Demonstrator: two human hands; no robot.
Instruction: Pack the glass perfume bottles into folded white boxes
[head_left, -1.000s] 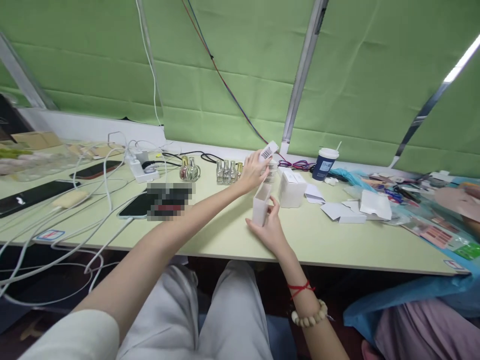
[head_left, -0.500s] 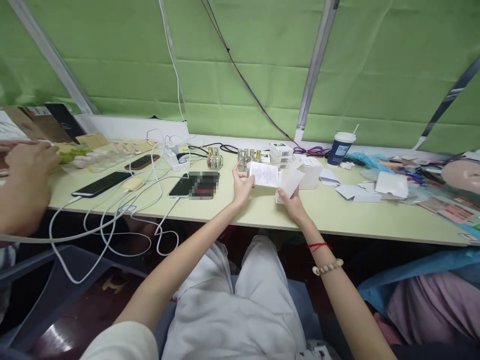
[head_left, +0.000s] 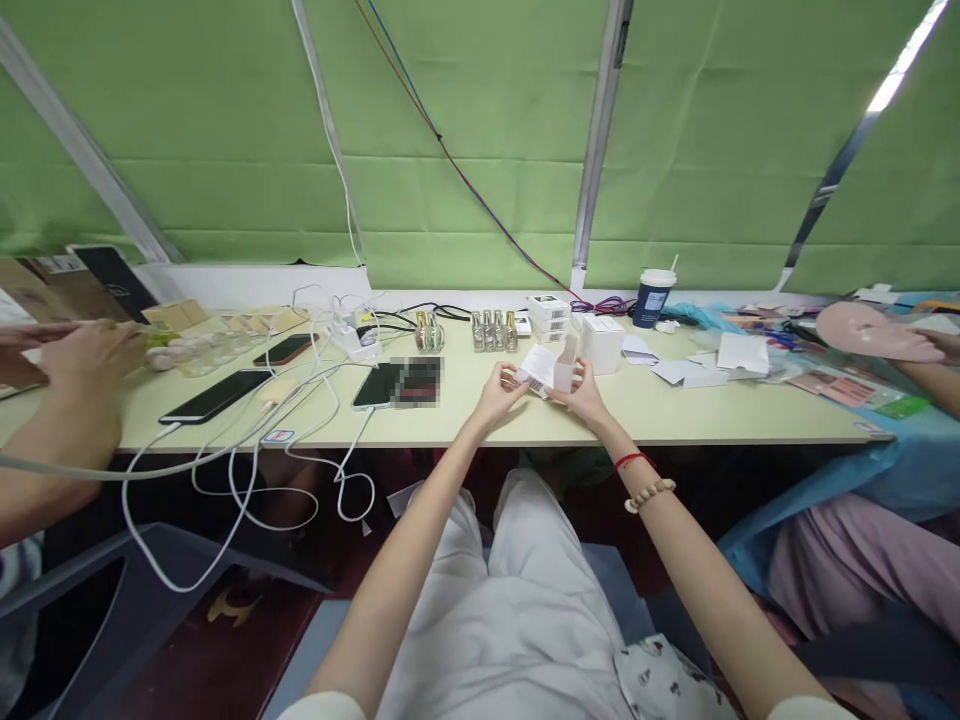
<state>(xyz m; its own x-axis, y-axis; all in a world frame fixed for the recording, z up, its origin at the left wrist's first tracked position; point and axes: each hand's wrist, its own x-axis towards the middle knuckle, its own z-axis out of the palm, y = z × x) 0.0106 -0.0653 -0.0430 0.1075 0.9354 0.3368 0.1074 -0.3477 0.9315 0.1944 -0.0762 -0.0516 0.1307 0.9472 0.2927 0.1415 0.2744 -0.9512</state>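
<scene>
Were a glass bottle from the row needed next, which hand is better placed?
Probably the left hand: it is nearer the row of glass bottles, while the right hand lies farther right. Both hold white packaging, so the left would need freeing first.

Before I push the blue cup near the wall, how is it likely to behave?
The cup would probably tip if pushed near the top, because it stands tall and narrows toward its base. Its side may give slightly under a squeeze, since it looks like paper. The lid hides the contents, so I cannot judge its weight.
</scene>
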